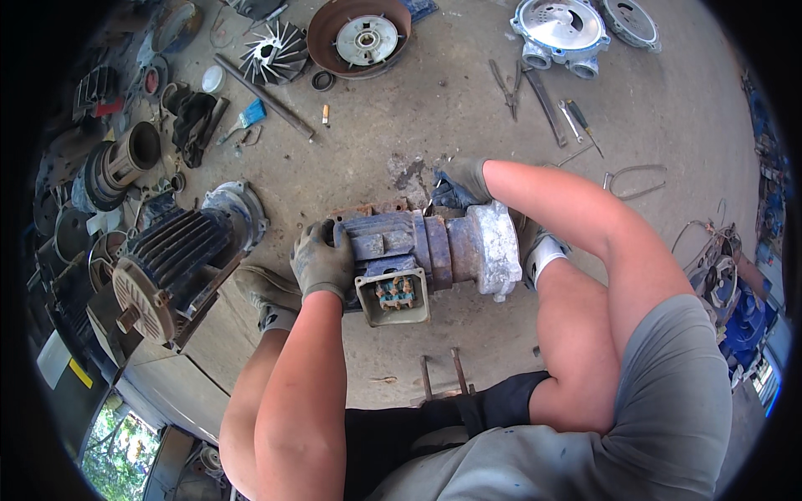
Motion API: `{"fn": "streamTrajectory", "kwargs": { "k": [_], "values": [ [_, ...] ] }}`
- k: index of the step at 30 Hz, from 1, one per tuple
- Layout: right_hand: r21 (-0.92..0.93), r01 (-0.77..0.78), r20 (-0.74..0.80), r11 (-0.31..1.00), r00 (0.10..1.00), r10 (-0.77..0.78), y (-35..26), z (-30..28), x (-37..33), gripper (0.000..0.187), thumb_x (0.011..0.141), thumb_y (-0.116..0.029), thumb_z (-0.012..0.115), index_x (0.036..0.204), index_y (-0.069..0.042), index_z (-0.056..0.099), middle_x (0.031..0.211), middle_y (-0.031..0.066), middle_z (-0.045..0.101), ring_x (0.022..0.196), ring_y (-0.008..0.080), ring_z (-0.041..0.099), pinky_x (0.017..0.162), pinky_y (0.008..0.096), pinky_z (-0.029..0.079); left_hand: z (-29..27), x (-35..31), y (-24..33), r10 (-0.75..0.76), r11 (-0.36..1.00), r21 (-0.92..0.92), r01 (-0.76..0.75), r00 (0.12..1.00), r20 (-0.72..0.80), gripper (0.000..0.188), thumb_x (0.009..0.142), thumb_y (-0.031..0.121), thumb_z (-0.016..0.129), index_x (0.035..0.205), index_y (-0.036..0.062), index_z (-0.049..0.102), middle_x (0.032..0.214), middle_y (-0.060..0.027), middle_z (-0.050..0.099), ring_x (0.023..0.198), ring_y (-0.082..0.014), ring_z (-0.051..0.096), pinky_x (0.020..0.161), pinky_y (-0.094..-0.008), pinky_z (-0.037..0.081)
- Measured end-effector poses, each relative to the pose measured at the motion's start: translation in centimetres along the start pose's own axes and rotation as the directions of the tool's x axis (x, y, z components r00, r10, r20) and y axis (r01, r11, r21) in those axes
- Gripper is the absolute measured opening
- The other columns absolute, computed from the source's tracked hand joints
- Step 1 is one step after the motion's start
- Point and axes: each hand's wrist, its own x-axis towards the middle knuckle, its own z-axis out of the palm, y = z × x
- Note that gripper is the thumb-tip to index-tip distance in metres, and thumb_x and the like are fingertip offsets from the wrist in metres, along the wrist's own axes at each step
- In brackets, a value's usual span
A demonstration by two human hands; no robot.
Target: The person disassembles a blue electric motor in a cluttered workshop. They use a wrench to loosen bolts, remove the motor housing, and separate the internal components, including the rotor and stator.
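Note:
An electric motor (388,236) with worn blue paint lies on its side on the floor between my feet. Its open terminal box (393,298) faces me and shows several brass-coloured terminals. A pale, chipped flange (495,250) forms its right end. My left hand (322,260), in a grey work glove, grips the motor's left end with the thumb over the casing. Beyond the motor, my gloved right hand (461,185) is closed, its fingers curled by the far side of the body. Something small and thin shows at those fingers, too unclear to name.
A second finned motor (180,250) stands at left. Pliers (506,88), a flat bar (546,107), a wrench (571,119) and a screwdriver (580,117) lie far right. A rod (266,96), paintbrush (244,119), fan wheel (272,53) and round housing (322,42) lie far left.

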Motion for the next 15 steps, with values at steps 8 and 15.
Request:
{"fn": "streamTrajectory", "kwargs": {
  "k": [8,15],
  "values": [
    [0.113,0.079,0.029,0.990,0.996,-0.083,-0.2,-0.2,-1.1,0.029,0.110,-0.030,0.054,0.102,-0.007,0.068,0.086,0.0157,0.078,0.066,0.0259,0.074,0.058,0.0374,0.063,-0.1,0.0,0.0,0.007,1.000,0.001,-0.007,1.000,0.002,0.044,0.103,0.044,0.060,0.128,0.0119,0.078,0.137,-0.0128,0.070,0.132,-0.0359,0.061,0.115,-0.0470,0.046],
    [-0.179,0.153,-0.090,0.972,0.981,-0.171,-1.6,1.9,-1.0,0.025,0.109,-0.033,0.054,0.113,-0.011,0.064,0.085,0.0142,0.076,0.060,0.0242,0.070,0.055,0.0386,0.059,-0.2,-0.1,0.2,0.002,1.000,0.000,-0.002,1.000,-0.002,0.044,0.103,0.044,0.061,0.127,0.0117,0.078,0.136,-0.0126,0.071,0.132,-0.0358,0.061,0.115,-0.0466,0.046]
  ]
}}
